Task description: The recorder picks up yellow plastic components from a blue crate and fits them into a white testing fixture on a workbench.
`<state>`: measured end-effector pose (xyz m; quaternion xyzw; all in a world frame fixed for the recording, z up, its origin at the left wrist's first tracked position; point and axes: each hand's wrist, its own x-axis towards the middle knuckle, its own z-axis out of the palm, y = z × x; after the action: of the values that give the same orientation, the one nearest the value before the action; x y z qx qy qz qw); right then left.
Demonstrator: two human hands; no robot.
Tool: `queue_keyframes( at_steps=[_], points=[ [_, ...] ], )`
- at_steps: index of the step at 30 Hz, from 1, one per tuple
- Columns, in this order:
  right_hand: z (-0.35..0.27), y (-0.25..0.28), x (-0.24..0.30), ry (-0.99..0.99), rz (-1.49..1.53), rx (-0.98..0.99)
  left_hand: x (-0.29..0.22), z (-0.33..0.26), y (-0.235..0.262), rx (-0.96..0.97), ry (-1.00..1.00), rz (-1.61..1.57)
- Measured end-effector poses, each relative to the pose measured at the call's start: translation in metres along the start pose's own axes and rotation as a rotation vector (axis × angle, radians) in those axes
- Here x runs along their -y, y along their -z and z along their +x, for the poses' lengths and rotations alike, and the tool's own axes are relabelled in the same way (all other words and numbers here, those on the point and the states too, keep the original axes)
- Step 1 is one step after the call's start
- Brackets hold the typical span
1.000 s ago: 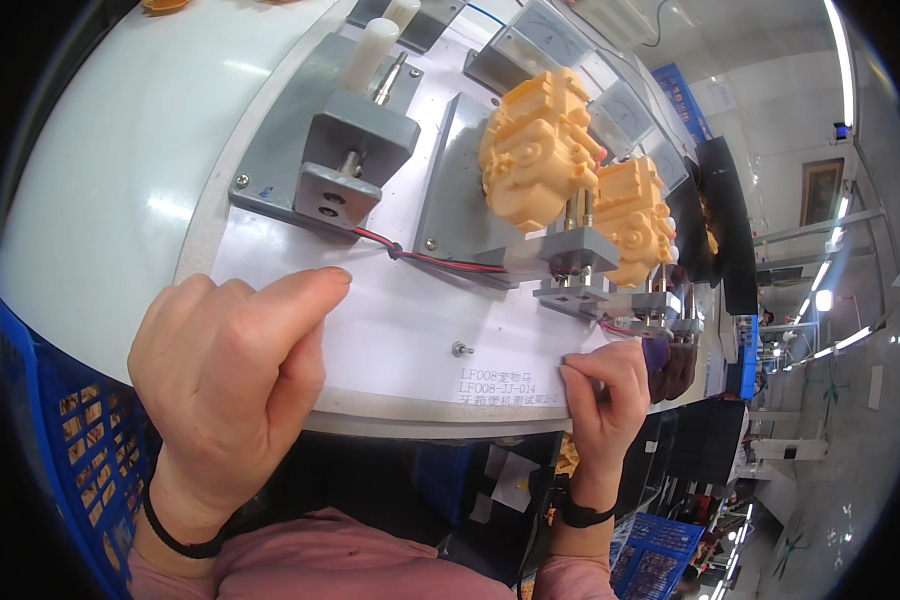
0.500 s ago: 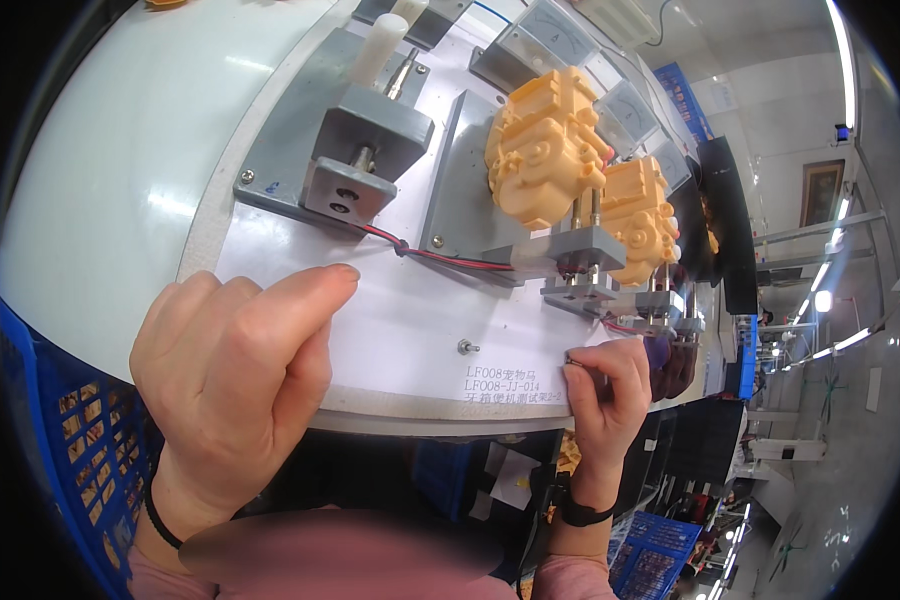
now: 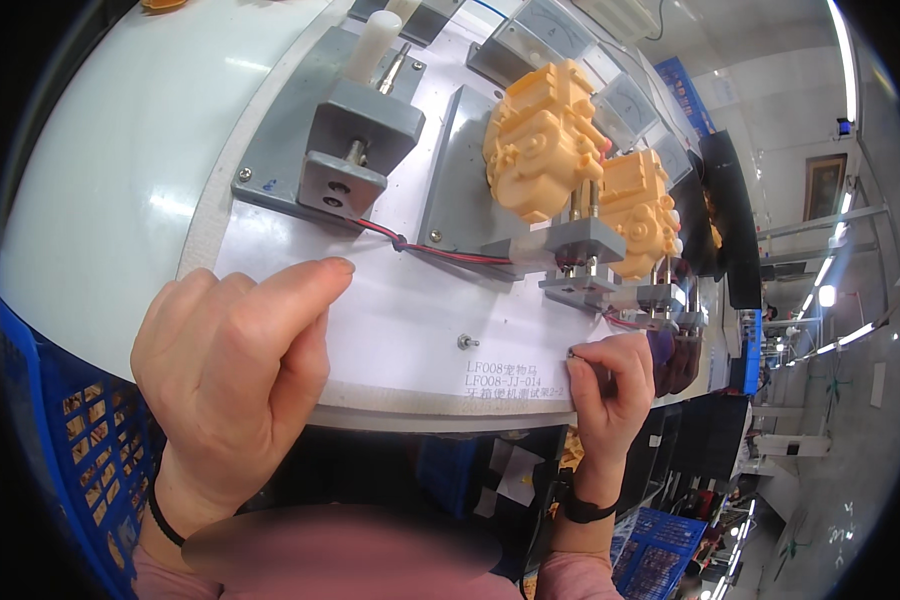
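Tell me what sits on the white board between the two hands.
Head view: between the left hand and right hand, a small metal toggle switch and a printed label.

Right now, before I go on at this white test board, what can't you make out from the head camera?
- Right hand: whatever its fingertips pinch at the board's edge is too small to identify.
- Left hand: curled fingers hide the palm, so anything held there is unseen.
- Blue crate: cut off by the picture's dark rim and the left forearm.
- Orange plastic parts: their far sides are hidden.
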<state>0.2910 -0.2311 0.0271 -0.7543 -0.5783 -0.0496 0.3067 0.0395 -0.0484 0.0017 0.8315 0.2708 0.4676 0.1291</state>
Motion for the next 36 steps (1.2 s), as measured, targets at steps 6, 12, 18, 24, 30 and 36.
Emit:
queue_keyframes(
  at_steps=[6,12,18,24,30,36],
  points=[
    [0.0012,-0.0005,-0.0008,-0.003,0.003,-0.006,0.0009,0.0012,-0.0015,-0.014,-0.011,-0.017],
    [0.0007,-0.0006,-0.0002,-0.019,0.003,-0.012,0.0016,0.0020,-0.0012,-0.017,-0.027,-0.013],
    [0.0017,-0.0002,0.0014,-0.033,0.010,-0.012,0.0004,0.0037,-0.0022,-0.042,-0.033,-0.012],
    [0.0014,-0.0001,0.0028,-0.046,0.001,-0.016,-0.0020,0.0032,-0.0030,-0.054,-0.012,0.016],
    [0.0026,-0.0003,0.0023,-0.017,0.012,-0.025,-0.0042,0.0041,-0.0013,-0.064,0.000,-0.016],
    [0.0024,-0.0008,0.0018,0.003,0.061,-0.036,-0.0052,0.0039,-0.0002,-0.051,0.002,-0.005]
  ],
)
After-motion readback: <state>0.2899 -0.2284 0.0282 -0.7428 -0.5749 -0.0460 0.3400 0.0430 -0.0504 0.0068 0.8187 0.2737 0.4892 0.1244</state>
